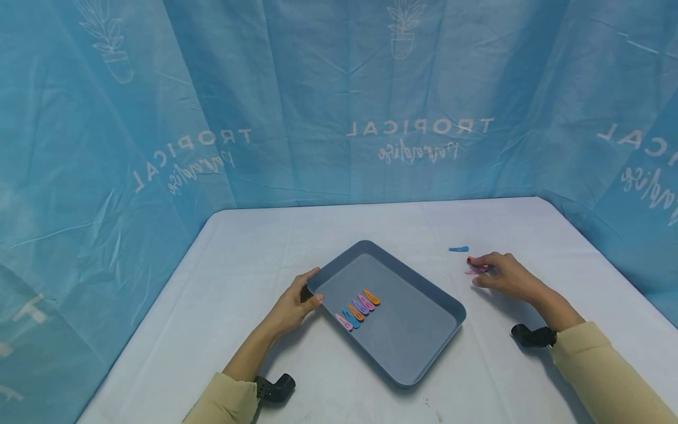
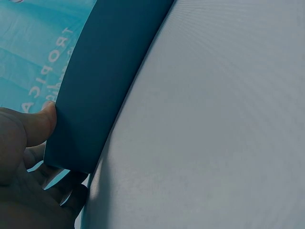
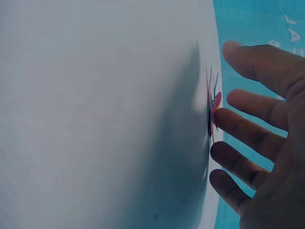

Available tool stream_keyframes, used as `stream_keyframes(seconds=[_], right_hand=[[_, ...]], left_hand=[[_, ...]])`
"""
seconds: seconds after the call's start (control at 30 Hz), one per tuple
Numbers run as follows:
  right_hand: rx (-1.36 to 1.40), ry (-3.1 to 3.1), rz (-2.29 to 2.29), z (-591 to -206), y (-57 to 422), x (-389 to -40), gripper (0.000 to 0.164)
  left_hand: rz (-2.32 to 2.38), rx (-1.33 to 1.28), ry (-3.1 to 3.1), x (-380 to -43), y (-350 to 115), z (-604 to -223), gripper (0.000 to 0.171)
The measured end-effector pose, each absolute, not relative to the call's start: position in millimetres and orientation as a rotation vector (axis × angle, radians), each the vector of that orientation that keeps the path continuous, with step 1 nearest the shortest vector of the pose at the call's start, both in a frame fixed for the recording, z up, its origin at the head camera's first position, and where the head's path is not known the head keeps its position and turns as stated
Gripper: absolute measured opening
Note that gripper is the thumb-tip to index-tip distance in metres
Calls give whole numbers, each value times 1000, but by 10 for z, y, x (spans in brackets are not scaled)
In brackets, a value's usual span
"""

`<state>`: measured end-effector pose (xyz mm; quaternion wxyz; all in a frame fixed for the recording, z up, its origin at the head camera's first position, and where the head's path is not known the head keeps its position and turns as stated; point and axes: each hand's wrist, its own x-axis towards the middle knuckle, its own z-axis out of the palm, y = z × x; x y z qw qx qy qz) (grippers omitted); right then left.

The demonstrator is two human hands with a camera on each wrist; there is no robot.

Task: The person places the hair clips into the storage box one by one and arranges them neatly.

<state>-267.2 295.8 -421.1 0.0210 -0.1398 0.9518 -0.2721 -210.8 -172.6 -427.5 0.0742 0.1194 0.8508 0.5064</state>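
Observation:
At the left corner of the grey-blue tray, my left hand grips the wall, thumb at the rim and fingers outside. The left wrist view shows the thumb against the tray wall. Several snap hair clips lie in a slanted row inside, among them an orange hair clip and a blue one. Right of the tray, my right hand reaches over a pink hair clip and a red one, fingers apart. In the right wrist view a fingertip overlaps the red clip.
A light blue hair clip lies on the white tablecloth just beyond my right hand. Blue printed curtains hang behind the table and along both sides. Each wrist wears a black camera mount.

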Motion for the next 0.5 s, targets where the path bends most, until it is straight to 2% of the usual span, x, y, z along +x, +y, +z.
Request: stream_keyframes(seconds=[0.5], right_hand=[[-466,2966,-821,-4199,2879,-2594,48]], left_hand=[[1511,369,2564,-2105,-1726,-4266,64]])
